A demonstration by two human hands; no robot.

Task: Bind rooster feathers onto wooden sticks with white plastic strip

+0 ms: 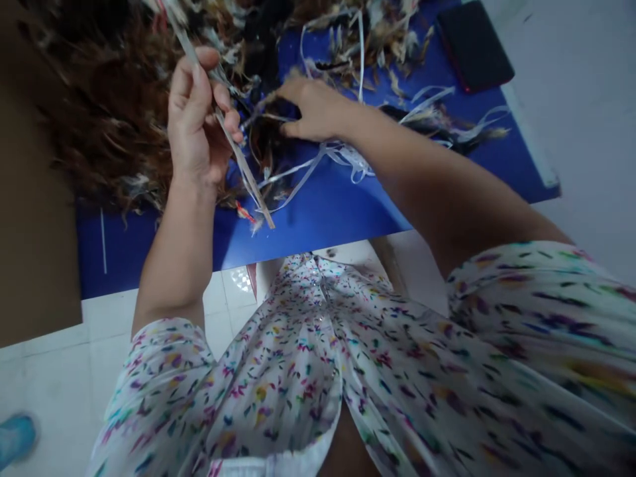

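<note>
My left hand (199, 119) is closed around a thin, pale wooden stick (243, 165), which slants across the palm and points down toward the front of the blue table (308, 212). A white ribbon (298, 169) runs from near the stick's lower end to a loose tangle on the right. My right hand (318, 109) reaches over dark feathers (265, 142) beside the stick. Its thumb and forefinger are apart, with the fingertips blurred among the feathers. A small red-and-white tuft (246, 213) lies near the stick's lower end.
Brown feathers (114, 126) are heaped on the left and back of the table. A dark phone-like slab (474, 46) lies at the back right corner. More feathers with ribbon (447, 126) lie behind my right forearm. A brown cardboard panel (37, 199) stands at the left.
</note>
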